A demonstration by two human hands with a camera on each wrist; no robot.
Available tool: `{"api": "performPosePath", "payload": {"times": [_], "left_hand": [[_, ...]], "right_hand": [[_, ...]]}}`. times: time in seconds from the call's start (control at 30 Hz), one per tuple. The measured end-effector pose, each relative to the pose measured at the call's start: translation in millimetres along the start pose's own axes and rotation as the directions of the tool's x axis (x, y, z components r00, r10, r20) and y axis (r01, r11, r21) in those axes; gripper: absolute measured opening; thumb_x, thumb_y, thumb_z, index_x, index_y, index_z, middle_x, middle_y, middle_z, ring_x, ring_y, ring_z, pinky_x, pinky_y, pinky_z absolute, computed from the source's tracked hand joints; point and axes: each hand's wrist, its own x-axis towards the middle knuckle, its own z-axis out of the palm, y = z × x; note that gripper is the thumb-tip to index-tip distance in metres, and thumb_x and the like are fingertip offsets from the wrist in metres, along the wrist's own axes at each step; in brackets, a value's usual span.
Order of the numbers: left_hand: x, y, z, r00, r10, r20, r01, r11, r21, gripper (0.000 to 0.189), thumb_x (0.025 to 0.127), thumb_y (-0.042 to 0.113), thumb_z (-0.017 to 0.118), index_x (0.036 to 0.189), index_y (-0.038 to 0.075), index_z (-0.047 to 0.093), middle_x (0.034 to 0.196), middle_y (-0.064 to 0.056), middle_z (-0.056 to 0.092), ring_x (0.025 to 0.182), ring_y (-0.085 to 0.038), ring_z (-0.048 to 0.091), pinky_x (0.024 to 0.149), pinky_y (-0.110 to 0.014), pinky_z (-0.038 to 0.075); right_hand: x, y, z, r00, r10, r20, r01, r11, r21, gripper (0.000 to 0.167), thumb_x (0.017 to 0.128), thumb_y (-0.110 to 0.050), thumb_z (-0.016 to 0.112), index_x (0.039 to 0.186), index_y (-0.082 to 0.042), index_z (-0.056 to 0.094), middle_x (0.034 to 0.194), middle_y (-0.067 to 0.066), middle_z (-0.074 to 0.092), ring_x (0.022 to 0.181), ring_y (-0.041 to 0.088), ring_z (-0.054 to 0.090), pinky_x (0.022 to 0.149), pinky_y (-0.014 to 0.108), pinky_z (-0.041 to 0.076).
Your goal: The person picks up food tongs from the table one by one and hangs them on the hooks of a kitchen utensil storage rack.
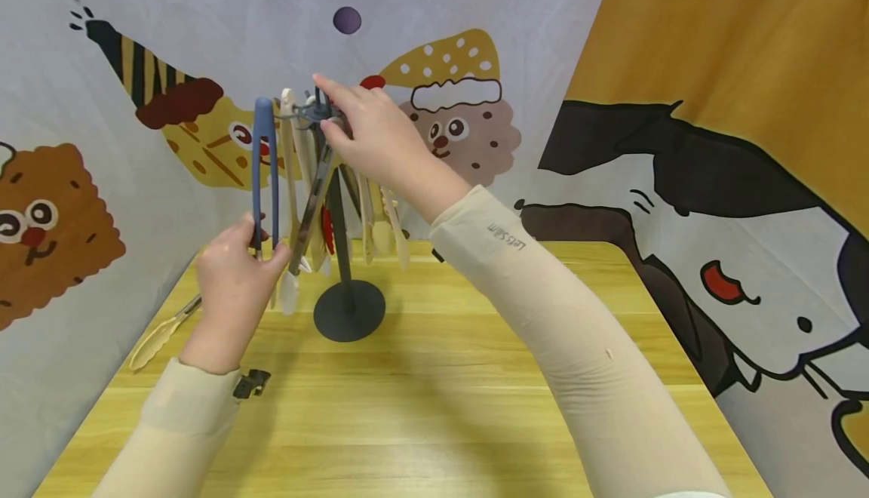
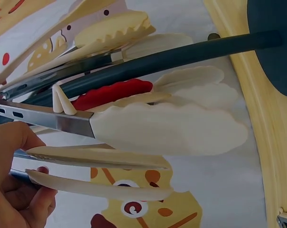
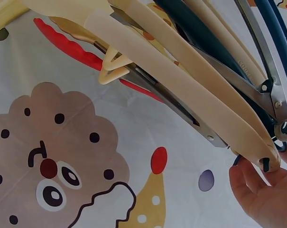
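A dark hanging rack (image 1: 349,313) with a round base stands on the table, with several kitchen tongs on its top hooks. My left hand (image 1: 234,279) grips a pair of blue-handled tongs (image 1: 263,151) low on the handles. Their beige heads (image 2: 100,187) stick out past the fingers in the left wrist view. The top of those tongs is level with the rack's hooks (image 1: 315,111). My right hand (image 1: 380,136) holds the top of the rack, its fingers by the hooks. Beside it in the right wrist view hang beige tongs (image 3: 181,80) and red-tipped tongs (image 3: 67,45).
Another pair of tongs with beige heads (image 1: 159,343) lies at the left edge of the wooden table (image 1: 434,422). Steel tongs with white heads (image 2: 171,126) hang close to my left hand. A cartoon-printed cloth (image 1: 271,0) stands behind the table.
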Motion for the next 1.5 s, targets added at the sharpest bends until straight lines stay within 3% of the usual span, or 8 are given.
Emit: {"api": "performPosePath", "payload": {"times": [0.37,0.6,0.83,1.13,1.33,1.5], "left_hand": [[0.5,-0.2,-0.4,1.0,-0.002,-0.028,0.003,1.0,0.03,0.014,0.077,0.015,0.062,0.08,0.004,0.054,0.069,-0.015,0.06,0.06,-0.036,0.055,0.052,-0.046,0.038],[0.3,3.3,-0.5,1.0,0.004,0.022,-0.006,0.995,0.097,0.031,0.077,0.018,0.065,0.101,-0.001,0.062,0.08,-0.018,0.065,0.068,-0.039,0.058,0.051,-0.048,0.041],[-0.5,2.7,2.3,1.0,-0.001,0.007,0.0,0.995,0.096,0.034,0.076,0.018,0.066,0.104,-0.002,0.063,0.083,-0.019,0.067,0.068,-0.04,0.058,0.052,-0.049,0.043],[1.8,1.5,8.6,0.998,-0.048,0.037,0.044,0.994,0.095,0.053,0.079,0.026,0.069,0.123,-0.001,0.059,0.096,-0.019,0.068,0.08,-0.038,0.057,0.055,-0.049,0.045],[1.4,-0.3,13.0,0.997,-0.044,0.069,0.038,0.996,0.082,0.057,0.08,0.029,0.069,0.124,-0.003,0.056,0.099,-0.019,0.062,0.092,-0.038,0.054,0.061,-0.05,0.046],[2.5,-1.1,17.0,0.994,-0.054,0.097,0.049,0.998,0.047,0.065,0.082,0.028,0.069,0.134,-0.004,0.049,0.104,-0.021,0.059,0.1,-0.04,0.052,0.073,-0.052,0.046]], "right_hand": [[-2.2,-6,1,1.0,0.017,-0.014,-0.018,0.999,-0.051,0.056,0.099,-0.044,0.034,0.151,-0.036,0.016,0.147,-0.008,0.041,0.136,0.013,0.035,0.111,0.027,0.027],[-2.9,-8,2,0.999,0.028,-0.019,-0.029,0.997,-0.073,0.056,0.099,-0.044,0.033,0.151,-0.035,0.016,0.148,-0.007,0.039,0.136,0.015,0.035,0.111,0.03,0.029],[-2.2,-10,3,0.999,0.029,-0.027,-0.031,0.996,-0.08,0.056,0.099,-0.044,0.033,0.151,-0.035,0.016,0.146,-0.006,0.041,0.134,0.014,0.037,0.108,0.031,0.033],[-2.6,-8,2,0.999,0.031,-0.034,-0.034,0.996,-0.078,0.058,0.097,-0.049,0.034,0.151,-0.037,0.017,0.143,-0.008,0.044,0.132,0.013,0.037,0.104,0.031,0.037],[-2.7,-1,1,1.0,0.004,-0.017,-0.005,0.999,-0.035,0.06,0.094,-0.059,0.033,0.15,-0.042,0.015,0.144,-0.009,0.042,0.133,0.013,0.034,0.106,0.031,0.034],[-1.8,5,1,0.999,-0.037,-0.02,0.038,0.997,0.063,0.05,0.1,-0.046,0.029,0.148,-0.042,0.02,0.132,-0.009,0.048,0.124,0.011,0.036,0.1,0.028,0.033]]}}
